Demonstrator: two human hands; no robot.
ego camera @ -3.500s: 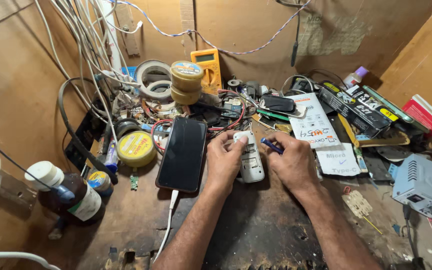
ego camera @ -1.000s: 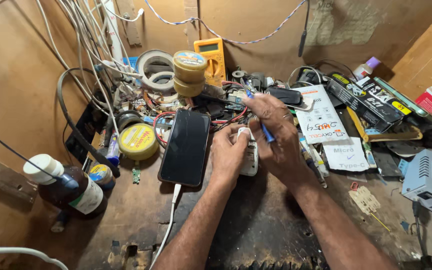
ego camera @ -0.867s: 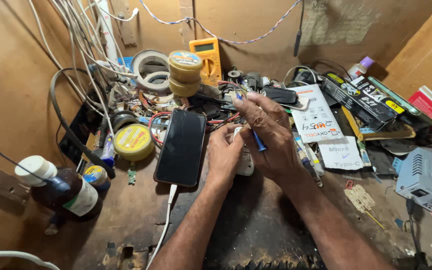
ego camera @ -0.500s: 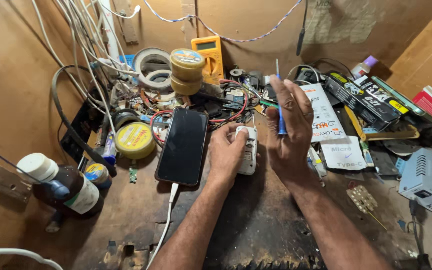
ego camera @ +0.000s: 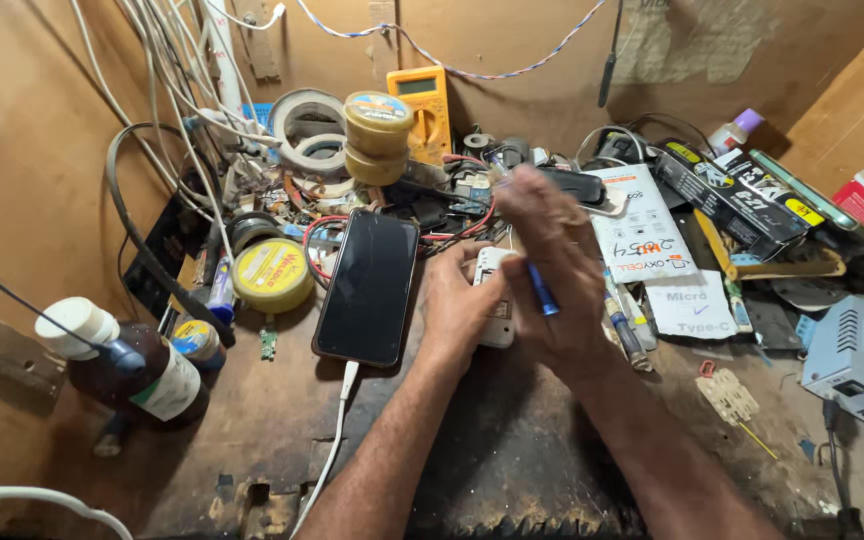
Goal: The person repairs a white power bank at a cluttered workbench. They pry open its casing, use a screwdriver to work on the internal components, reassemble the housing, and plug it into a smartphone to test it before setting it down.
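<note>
Screwdriver work in hand, I judge: left hand (ego camera: 457,305) clamps the small white device (ego camera: 495,310) to the bench (ego camera: 252,420) beside the black phone (ego camera: 367,287), right hand (ego camera: 552,270) closed on a blue-handled tool (ego camera: 542,290) over it. Next move needs the tip seated squarely before turning; the tip is blurred from here.

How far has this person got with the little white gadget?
Midway, it seems. The left hand steadies the small white device on the bench while the right hand holds a blue-handled tool over it. No removed part is visible. The black phone lies alongside, cable attached.
</note>
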